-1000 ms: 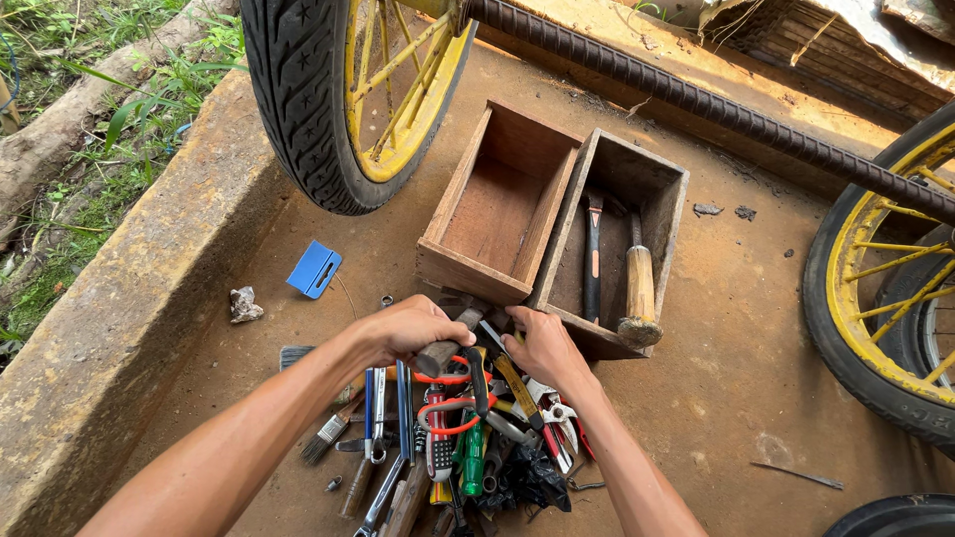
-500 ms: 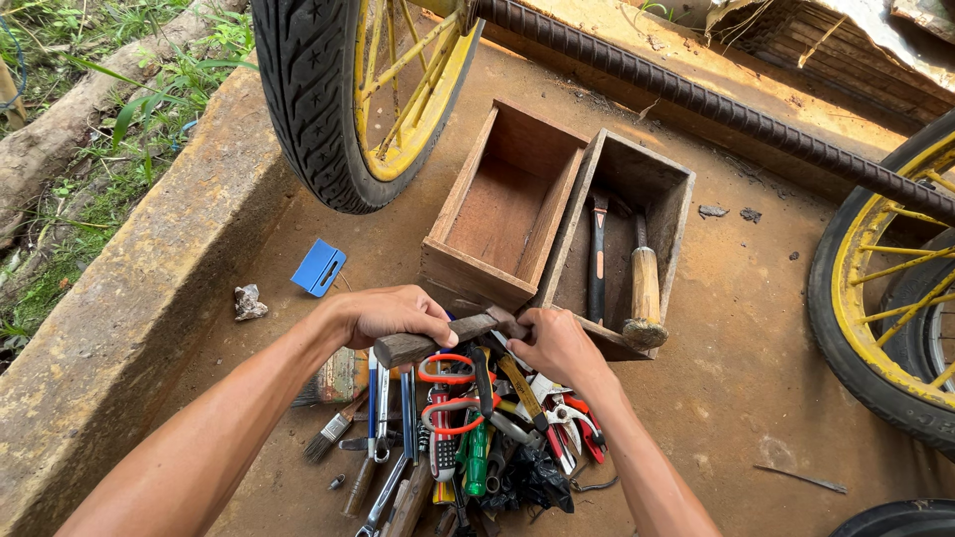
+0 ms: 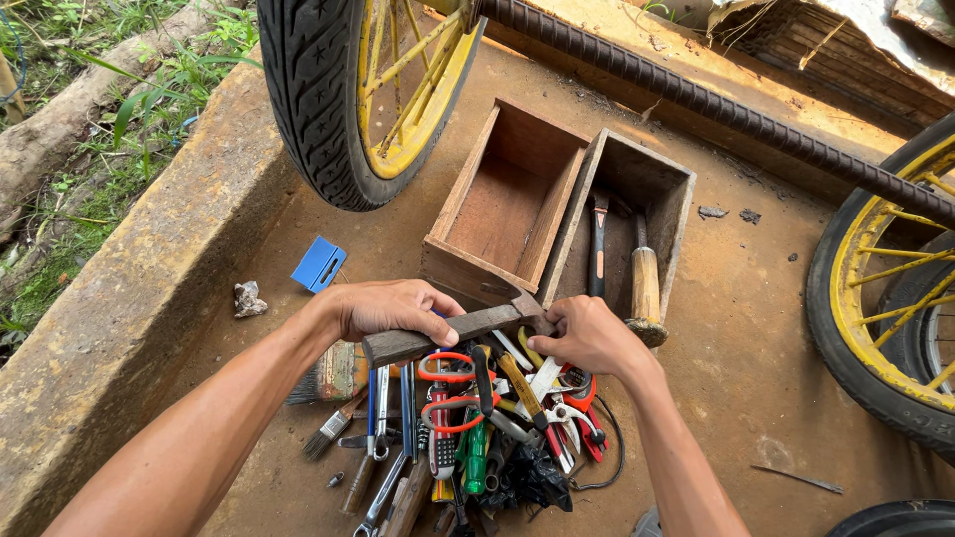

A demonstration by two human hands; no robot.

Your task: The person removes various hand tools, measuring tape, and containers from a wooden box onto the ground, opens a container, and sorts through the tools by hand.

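Hammer [image 3: 453, 333] now higher in both hands [image 3: 393, 306], above rusty floor [image 3: 736, 378].

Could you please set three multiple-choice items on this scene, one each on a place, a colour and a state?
1. Where does the wooden-handled hammer sit?
A. in the left box
B. held in both hands above the tool pile
C. on the grass

2. What colour are the wheel spokes?
A. yellow
B. white
C. blue

3. What is in the left wooden box?
A. brushes
B. scissors
C. nothing visible

Answers:
1 B, the left hand grips the handle and the right hand the head end, over the tool pile.
2 A, spokes and rim are yellow.
3 C, only its bare bottom shows.
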